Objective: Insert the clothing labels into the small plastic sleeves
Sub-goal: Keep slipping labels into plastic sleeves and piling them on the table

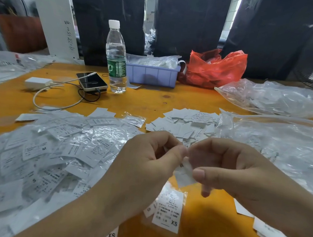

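My left hand [149, 158] and my right hand [228, 164] meet above the orange table [153, 99], both pinching one small white clothing label [184, 173] between thumbs and fingers. Whether a plastic sleeve is around it I cannot tell. Under my hands lies a sleeved label marked XS [169, 210]. A broad heap of sleeved labels [53, 148] covers the table's left side. A pile of bare white labels [186, 123] lies just beyond my hands. Loose labels [271, 235] lie under my right forearm.
A water bottle [116, 58], a phone [91, 81] with a white charger and cable [37, 83] stand at the back left. A lilac tray [151, 74] and a red plastic bag [214, 68] are behind. Clear plastic bags [273, 126] fill the right.
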The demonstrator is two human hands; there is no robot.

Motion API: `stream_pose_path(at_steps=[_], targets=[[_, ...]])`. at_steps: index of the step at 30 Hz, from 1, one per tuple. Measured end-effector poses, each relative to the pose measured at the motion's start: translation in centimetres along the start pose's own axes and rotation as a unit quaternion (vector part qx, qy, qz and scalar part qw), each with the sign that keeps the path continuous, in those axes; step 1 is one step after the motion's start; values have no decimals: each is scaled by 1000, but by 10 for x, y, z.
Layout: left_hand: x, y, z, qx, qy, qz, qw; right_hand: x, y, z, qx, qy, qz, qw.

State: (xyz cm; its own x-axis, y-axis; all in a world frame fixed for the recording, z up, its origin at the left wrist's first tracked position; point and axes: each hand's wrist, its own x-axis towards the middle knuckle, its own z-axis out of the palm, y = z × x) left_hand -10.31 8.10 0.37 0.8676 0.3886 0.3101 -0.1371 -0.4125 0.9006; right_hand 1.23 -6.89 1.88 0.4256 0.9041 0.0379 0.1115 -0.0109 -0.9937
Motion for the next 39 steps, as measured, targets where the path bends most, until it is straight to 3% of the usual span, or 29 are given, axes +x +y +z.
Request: stream_pose_path(at_steps=[16, 21, 27, 35, 39], targets=[[0, 1, -2, 1, -3, -11, 1000, 1, -3, -4, -42, 94, -20, 995], [-4, 2, -3, 88, 9, 25, 996, 1, -1, -5, -38, 36, 17, 998], [-7, 11, -2, 56, -71, 46, 995, 1, -3, -2, -7, -11, 14, 1000], [-4, 6, -1, 74, 35, 58, 995, 4, 2, -2, 29, -34, 44, 998], [-4, 7, 0, 97, 69, 73, 990, 4, 4, 0, 4, -8, 54, 998]])
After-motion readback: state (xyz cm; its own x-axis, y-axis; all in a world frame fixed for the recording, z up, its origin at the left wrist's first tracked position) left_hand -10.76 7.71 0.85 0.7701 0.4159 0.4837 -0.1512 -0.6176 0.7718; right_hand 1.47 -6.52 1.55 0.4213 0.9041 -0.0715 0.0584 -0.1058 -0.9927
